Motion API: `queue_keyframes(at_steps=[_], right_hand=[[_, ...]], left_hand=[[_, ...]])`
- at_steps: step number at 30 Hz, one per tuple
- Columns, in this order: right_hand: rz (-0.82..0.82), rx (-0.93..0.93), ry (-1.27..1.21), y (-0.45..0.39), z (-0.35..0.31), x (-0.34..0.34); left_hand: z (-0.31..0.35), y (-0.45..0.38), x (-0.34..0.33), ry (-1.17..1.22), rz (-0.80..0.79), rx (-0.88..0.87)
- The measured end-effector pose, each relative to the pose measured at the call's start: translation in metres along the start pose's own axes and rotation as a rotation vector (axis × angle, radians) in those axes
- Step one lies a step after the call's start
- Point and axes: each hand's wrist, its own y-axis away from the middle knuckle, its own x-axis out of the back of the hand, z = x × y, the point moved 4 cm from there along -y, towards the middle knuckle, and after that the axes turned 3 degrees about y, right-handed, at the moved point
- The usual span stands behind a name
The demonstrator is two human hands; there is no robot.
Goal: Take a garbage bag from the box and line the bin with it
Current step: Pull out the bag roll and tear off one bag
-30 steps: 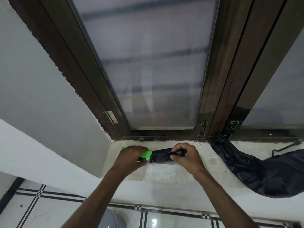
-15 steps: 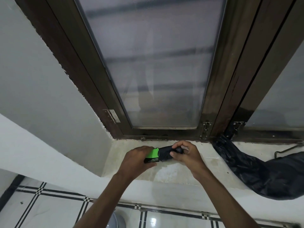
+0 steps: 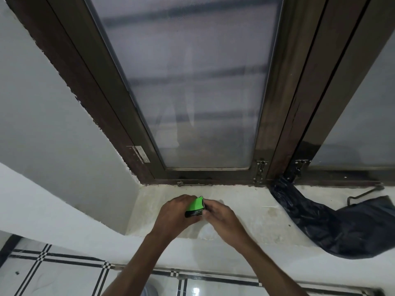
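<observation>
Hands: two, a left hand [image 3: 175, 212] and a right hand [image 3: 222, 216].
Green box [image 3: 195, 207]: one, between the hands.
Black garbage bag [image 3: 333, 227]: one, loose on the sill.
Window sill [image 3: 252, 206]: one.
Frosted window panes: two, a centre pane [image 3: 192, 82] and a right pane [image 3: 363, 129].
Hinge [image 3: 141, 154]: one.
Latch bolts: two, one [image 3: 261, 169] and another [image 3: 299, 165].

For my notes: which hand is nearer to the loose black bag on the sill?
Right. The right hand is nearer to the black bag; the left hand is farther left.
</observation>
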Motion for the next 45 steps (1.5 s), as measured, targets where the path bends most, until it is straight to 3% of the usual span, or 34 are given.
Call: queue_keyframes(at_steps=[4,9,14,18,22,29,31,36,41,43,45], right_hand=[[0.085,0.080,0.176,-0.003,-0.010,0.024],[-0.214,0.104,0.434,-0.013,-0.003,0.024],[-0.340,0.113,0.519,-0.021,-0.012,0.034],[-0.227,0.113,0.628,-0.029,-0.009,0.041],[-0.107,0.070,0.557,-0.031,-0.008,0.045],[-0.199,-0.005,0.478,-0.019,-0.006,0.030],[-0.188,-0.010,0.467,-0.015,-0.007,0.028],[0.018,-0.061,0.452,-0.004,0.007,0.038],[-0.010,-0.127,0.460,0.004,0.011,0.037],[0.002,-0.191,0.326,0.005,0.009,0.038],[-0.006,-0.253,0.030,0.006,0.004,0.038]], left_hand=[[0.002,0.000,0.000,0.063,-0.038,-0.008],[-0.004,0.005,-0.015,0.148,-0.250,0.007],[-0.012,0.011,-0.016,0.200,-0.215,0.012],[-0.009,0.014,-0.015,0.254,-0.198,0.022],[-0.002,0.018,-0.016,0.224,-0.046,-0.060],[0.015,0.022,-0.041,-0.032,0.146,-0.006],[0.018,0.023,-0.042,-0.044,0.155,0.019],[0.019,0.022,-0.035,-0.043,0.162,0.031],[0.018,0.020,-0.032,0.044,0.201,0.036],[0.016,0.020,-0.031,0.077,0.212,0.011],[0.015,0.021,-0.029,0.105,0.214,-0.037]])
